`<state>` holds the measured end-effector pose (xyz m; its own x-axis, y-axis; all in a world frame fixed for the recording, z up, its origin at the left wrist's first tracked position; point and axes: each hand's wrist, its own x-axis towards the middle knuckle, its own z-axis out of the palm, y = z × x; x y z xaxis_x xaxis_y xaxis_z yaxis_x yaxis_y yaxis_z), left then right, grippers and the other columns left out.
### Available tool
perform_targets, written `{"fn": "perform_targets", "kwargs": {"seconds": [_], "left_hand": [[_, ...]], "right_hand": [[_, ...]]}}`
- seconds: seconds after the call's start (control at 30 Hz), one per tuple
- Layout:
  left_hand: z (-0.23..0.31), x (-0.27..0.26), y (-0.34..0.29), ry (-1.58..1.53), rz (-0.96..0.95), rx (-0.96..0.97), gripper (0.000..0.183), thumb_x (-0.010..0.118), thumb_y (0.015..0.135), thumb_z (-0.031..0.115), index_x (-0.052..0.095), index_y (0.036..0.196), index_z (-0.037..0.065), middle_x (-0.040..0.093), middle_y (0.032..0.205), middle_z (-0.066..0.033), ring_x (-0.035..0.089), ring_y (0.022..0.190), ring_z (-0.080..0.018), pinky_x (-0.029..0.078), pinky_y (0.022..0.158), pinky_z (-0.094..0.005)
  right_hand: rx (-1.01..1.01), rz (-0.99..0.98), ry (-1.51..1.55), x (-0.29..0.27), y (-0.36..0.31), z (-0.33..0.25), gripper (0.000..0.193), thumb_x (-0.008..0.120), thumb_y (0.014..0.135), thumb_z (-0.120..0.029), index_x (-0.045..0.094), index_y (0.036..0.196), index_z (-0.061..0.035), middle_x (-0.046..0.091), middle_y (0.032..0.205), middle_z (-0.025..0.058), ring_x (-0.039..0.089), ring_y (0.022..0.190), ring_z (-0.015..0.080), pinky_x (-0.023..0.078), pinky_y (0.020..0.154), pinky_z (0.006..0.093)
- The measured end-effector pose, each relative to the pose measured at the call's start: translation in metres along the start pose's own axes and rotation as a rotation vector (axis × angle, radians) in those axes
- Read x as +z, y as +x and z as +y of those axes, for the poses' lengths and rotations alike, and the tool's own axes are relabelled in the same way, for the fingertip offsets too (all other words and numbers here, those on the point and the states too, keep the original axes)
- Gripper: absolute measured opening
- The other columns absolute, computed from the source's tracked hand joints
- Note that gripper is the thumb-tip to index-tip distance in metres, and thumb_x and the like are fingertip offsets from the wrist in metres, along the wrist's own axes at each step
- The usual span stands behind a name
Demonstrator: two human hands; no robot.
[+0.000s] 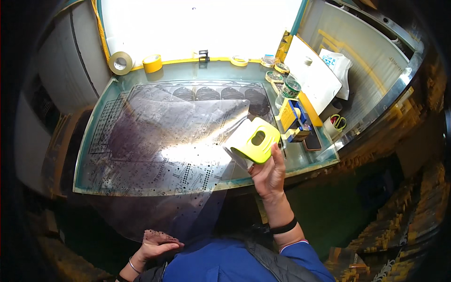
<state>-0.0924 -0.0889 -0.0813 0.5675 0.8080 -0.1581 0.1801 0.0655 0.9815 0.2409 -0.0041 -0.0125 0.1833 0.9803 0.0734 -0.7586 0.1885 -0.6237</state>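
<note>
"What sits nearest the right fingers (277, 158)?"

"A blue-and-yellow object (293, 117), just beyond them and slightly rightward on the glass-topped table (300, 160). A dark phone (312, 142) lies to their right."

"And farther from the fingers on that side?"

"A clear bottle with a green lid (291, 84), a white board (314, 70) and, right of that, a white plastic bag (339, 74). Past the phone, a cup (330, 126) holds scissors (343, 124)."

"To the fingers' left?"

"Well beyond them, a tan tape roll (112, 62), a yellow tape roll (152, 65) near it, and a black clip (203, 57). Behind glows a white panel (202, 28)."
</note>
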Motion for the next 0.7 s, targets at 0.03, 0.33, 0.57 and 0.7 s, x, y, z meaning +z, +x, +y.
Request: {"fn": "perform_targets", "kwargs": {"seconds": [0.03,0.33,0.57,0.7], "left_hand": [[-0.001,0.0,0.0,0.029,-0.007,0.013,0.006,0.067,0.073,0.002,0.068,0.078,-0.001,0.067,0.075,-0.0085,0.064,0.067,-0.0124,0.052,0.061,-0.023],[-0.003,0.0,0.001,0.0,-0.005,0.017,0.006,0.068,0.072,0.002,0.068,0.077,-0.001,0.067,0.074,-0.0085,0.064,0.066,-0.0127,0.052,0.061,-0.0233],[-0.003,-0.001,0.0,-0.027,-0.013,-0.002,0.009,0.068,0.073,0.004,0.067,0.08,-0.001,0.067,0.076,-0.0089,0.064,0.066,-0.0129,0.052,0.061,-0.0234],[-0.004,-0.007,-0.003,0.416,-0.137,0.046,0.01,0.069,0.072,0.003,0.067,0.08,-0.002,0.067,0.078,-0.01,0.065,0.069,-0.0149,0.053,0.063,-0.0248]], "right_hand": [[0.0,-0.004,0.003,0.001,0.0,0.001,0.051,0.052,0.085,-0.036,0.038,0.123,-0.006,0.053,0.113,0.0091,0.056,0.099,0.0197,0.052,0.077,0.0351],[0.002,0.01,0.008,0.001,0.002,0.006,0.051,0.052,0.085,-0.036,0.037,0.123,-0.0052,0.052,0.114,0.0094,0.056,0.099,0.0194,0.051,0.078,0.035],[0.01,0.028,0.012,-0.002,0.004,0.008,0.045,0.051,0.085,-0.033,0.041,0.119,-0.0049,0.055,0.11,0.0091,0.058,0.096,0.0189,0.052,0.075,0.0341],[0.021,0.014,-0.051,-0.015,0.007,0.015,0.047,0.052,0.084,-0.029,0.04,0.122,-0.0036,0.054,0.113,0.009,0.056,0.101,0.0214,0.05,0.079,0.0348]]}}
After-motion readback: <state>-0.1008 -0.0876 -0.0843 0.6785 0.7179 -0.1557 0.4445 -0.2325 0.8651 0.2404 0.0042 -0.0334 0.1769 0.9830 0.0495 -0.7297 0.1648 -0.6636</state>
